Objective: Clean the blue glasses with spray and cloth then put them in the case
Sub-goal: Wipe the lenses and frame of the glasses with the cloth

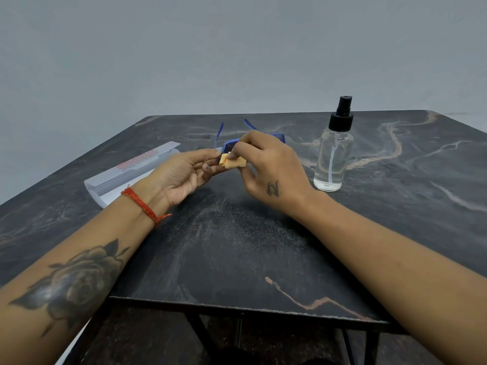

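Observation:
The blue glasses (229, 145) are held above the middle of the table, their temples open and pointing away from me. My left hand (181, 175) pinches the frame's left end with thumb and fingers. My right hand (266, 164) presses a folded yellow cloth (232, 161) against the front of the glasses, and covers most of the right lens. The white glasses case (131, 169) lies open on the table at the left, partly behind my left wrist. The clear spray bottle (333, 151) with a black pump top stands upright to the right of my right hand.
The dark marbled table (237, 259) has its front edge close to me, with black metal legs below. A plain grey wall rises behind the table's far edge.

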A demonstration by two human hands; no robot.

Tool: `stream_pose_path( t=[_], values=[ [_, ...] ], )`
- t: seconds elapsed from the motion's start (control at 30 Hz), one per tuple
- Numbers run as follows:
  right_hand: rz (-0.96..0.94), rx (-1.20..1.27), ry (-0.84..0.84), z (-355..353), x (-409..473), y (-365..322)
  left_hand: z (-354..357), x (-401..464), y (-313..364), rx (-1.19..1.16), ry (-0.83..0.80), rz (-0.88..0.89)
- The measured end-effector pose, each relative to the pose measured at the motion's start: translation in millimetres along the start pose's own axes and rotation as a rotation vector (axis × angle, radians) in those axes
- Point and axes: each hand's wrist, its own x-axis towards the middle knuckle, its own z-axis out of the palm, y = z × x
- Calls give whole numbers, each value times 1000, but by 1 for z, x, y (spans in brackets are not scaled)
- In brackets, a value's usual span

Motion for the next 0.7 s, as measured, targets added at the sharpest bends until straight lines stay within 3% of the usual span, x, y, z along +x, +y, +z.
stream_pose_path(
  t=[0.3, 0.7],
  values=[
    [189, 34, 127, -5, 3, 3, 1, -2, 2, -11, 38, 5],
    [-17, 37, -8, 1, 1, -4, -1, 1, -1, 7, -3, -2]
  ],
)
